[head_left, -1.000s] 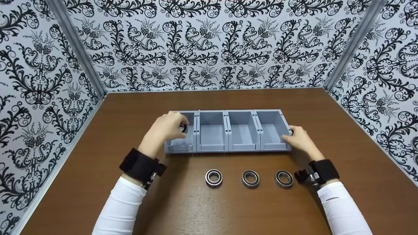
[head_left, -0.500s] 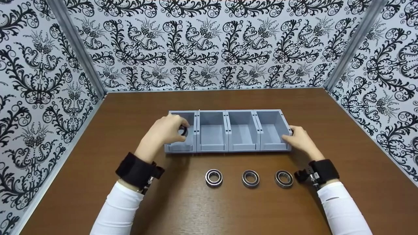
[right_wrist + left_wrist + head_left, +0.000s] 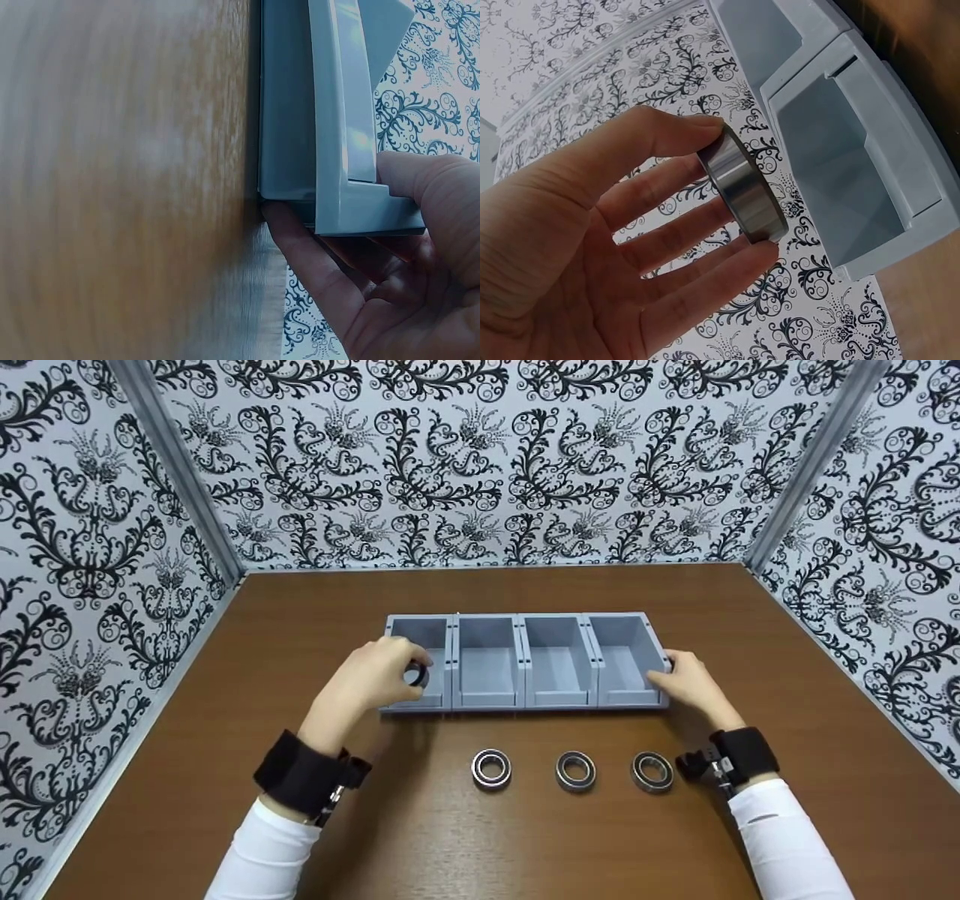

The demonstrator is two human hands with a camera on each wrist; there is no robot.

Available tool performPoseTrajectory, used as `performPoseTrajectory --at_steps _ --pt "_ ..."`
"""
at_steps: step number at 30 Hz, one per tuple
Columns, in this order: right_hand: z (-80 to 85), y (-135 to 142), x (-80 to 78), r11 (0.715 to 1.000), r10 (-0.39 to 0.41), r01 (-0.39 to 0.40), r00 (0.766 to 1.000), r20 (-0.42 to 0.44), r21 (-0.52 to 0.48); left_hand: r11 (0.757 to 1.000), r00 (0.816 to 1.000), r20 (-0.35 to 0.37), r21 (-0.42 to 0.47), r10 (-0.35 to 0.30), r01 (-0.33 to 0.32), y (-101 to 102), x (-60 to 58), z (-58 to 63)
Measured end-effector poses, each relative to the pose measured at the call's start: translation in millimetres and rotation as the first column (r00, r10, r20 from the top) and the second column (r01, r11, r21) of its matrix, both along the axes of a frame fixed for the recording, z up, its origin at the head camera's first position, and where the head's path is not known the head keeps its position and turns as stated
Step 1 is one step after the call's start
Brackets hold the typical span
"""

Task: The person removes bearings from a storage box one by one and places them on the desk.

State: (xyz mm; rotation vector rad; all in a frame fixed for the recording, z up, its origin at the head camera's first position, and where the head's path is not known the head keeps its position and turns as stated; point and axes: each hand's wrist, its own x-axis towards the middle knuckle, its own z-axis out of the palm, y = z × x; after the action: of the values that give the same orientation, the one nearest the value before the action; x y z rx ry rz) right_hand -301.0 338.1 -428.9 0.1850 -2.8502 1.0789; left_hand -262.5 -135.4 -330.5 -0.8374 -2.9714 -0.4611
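A ball bearing point(image 3: 746, 187) is pinched between the thumb and fingers of my left hand point(image 3: 373, 673). In the head view that hand is over the leftmost compartment of a grey row of bins point(image 3: 487, 701); the left wrist view shows the bearing apart from the bin wall. My right hand point(image 3: 694, 682) grips the right end of the bins, thumb over the front corner and fingers against the outer side wall point(image 3: 360, 214). Three more bearings lie flat in front: a left one point(image 3: 491, 769), a middle one point(image 3: 576, 771) and a right one point(image 3: 652, 772).
The bins stand on a brown wooden table point(image 3: 525, 840). Patterned black-and-white panels point(image 3: 480, 465) enclose the back and both sides, with grey posts at the corners. Low dividers separate the compartments.
My left hand has drawn slightly back toward me and to the left, still holding the bearing. The right hand, the bins and the three bearings on the table stay in place.
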Motion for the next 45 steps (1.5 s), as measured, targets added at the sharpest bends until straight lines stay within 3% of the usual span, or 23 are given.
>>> performPoseTrajectory --at_steps 15,30,45 --pt "-1.0 0.0 -0.1 1.0 -0.013 0.013 1.0 0.006 0.002 1.0 0.997 -0.067 0.006 -0.026 0.026 -1.8 26.7 -7.9" --pt "-0.2 -1.3 0.4 1.0 -0.021 0.021 1.0 0.014 -0.001 1.0 1.0 -0.028 0.004 -0.003 0.003 1.4 47.0 -14.5" --pt "1.3 -0.6 1.6 1.0 -0.018 0.018 1.0 0.013 -0.011 0.999 0.999 -0.021 -0.012 -0.031 0.03 3.2 61.2 -22.3"
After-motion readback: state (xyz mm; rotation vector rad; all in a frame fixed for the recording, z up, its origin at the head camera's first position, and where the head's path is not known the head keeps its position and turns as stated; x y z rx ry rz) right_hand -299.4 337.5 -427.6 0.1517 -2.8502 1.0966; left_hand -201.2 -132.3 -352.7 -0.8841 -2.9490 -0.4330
